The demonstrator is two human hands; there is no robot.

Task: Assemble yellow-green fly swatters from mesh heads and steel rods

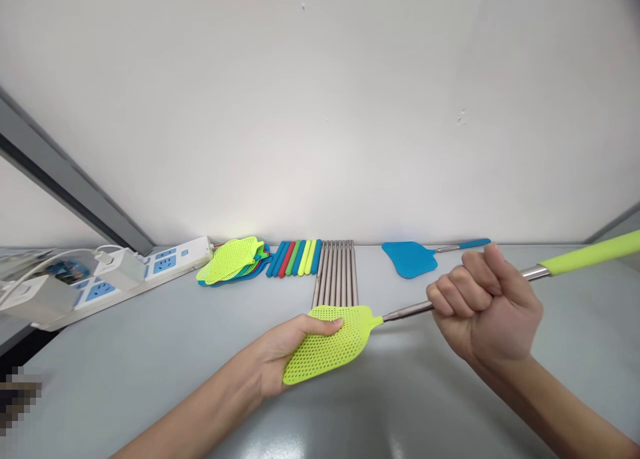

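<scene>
A fly swatter (327,352) with a yellow-green perforated head, a metal rod and a yellow-green grip is held across the front of the table. My left hand (287,349) grips its head, thumb on top and the other fingers hidden beneath. Wrapped in a fist round the metal rod is my right hand (487,306), between the head and the grip. The grip end slants up past the right edge of the view. Behind the swatter head lie several metal rods (336,272) side by side, their near ends covered by it.
Left of the rods are several coloured grip sleeves (294,258) in a row, then a stack of swatter heads (231,260). A blue fly swatter (410,258) lies by the wall at right. A white power strip (187,262) with plugged-in chargers runs along the left.
</scene>
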